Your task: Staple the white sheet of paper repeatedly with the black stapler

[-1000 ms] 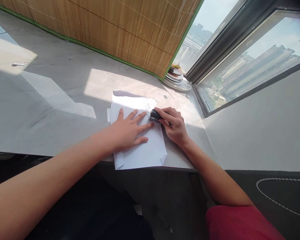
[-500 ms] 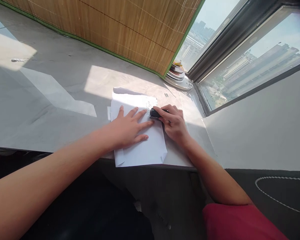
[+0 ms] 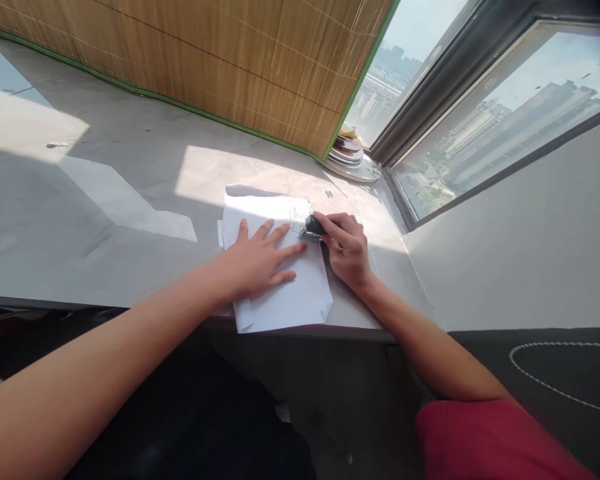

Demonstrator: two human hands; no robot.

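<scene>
White paper (image 3: 285,303) with folded corners lies on the pale marbled ledge (image 3: 105,267), its lower edge reaching past the front of the ledge. Spread flat on it is my left hand (image 3: 260,260), fingers apart and holding nothing. My right hand (image 3: 347,247) is closed around a black stapler (image 3: 316,225) at the paper's right edge. Its jaws look a little apart, with the paper's edge near them. Many small dark marks, like staples, cover the paper (image 3: 297,220) just left of the stapler. My fingers hide the stapler's rear part.
A bamboo blind (image 3: 230,60) with green edging stands along the back. Stacked plates (image 3: 347,157) sit in the corner beside the window frame (image 3: 430,80). Two small metal strips (image 3: 329,194) lie behind the paper. A white cord (image 3: 555,345) loops at the lower right.
The black stapler has shifted slightly right relative to the paper, uncovering more of the small marks, and its jaws look wider apart. The left hand stays flat; the camera view has shifted slightly.
</scene>
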